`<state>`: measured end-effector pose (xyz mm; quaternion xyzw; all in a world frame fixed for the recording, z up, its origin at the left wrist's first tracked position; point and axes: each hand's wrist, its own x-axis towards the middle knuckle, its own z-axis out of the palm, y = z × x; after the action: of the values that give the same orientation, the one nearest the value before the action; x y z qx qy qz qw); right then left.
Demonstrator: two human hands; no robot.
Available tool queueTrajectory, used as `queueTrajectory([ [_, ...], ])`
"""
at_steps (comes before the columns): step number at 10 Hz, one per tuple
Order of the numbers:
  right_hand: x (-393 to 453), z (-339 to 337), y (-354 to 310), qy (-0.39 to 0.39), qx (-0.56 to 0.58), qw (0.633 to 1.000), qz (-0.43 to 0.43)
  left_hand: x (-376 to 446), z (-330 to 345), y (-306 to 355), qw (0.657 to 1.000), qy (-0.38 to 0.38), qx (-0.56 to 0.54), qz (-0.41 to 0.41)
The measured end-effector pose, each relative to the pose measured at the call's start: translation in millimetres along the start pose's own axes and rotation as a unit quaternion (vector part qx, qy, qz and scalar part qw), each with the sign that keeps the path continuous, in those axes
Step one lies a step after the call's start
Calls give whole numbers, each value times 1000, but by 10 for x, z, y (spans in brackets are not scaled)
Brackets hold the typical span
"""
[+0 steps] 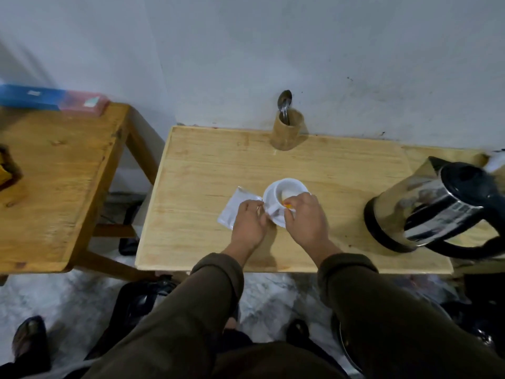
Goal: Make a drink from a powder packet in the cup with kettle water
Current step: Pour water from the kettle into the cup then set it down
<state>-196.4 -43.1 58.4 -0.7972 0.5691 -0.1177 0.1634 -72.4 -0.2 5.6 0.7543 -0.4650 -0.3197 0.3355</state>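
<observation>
so both hands are pinched shut on one powder packet [274,212] right at the near rim of the white cup [287,193], which sits on its saucer [269,196] mid-table: left hand [250,224] grips the left end, right hand [304,220] the orange bit beside the cup. packet's long axis runs left-right between the fingers, so the tear looks like it goes across it. another sachet [235,207] lies flat just left, and the kettle [431,203] is off to the right, closer to the right hand.
</observation>
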Motion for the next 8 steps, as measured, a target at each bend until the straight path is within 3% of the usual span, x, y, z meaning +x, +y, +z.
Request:
queueTrajectory([
  [2,-145,-253,328,11,2,1000,3,-246,292,300,993,65,-87,-40],
  [3,-252,-436,609,43,6,999,9,-339,438,429,985,97,-114,-87],
  [5,-497,-879,1175,152,-74,986,0,-427,714,506,986,90,-100,-101],
  [7,-629,-1311,1619,264,-118,955,68,-399,792,584,981,112,-73,-142],
  [8,-666,-1472,1845,263,-96,949,145,-384,834,596,975,101,-85,-180],
])
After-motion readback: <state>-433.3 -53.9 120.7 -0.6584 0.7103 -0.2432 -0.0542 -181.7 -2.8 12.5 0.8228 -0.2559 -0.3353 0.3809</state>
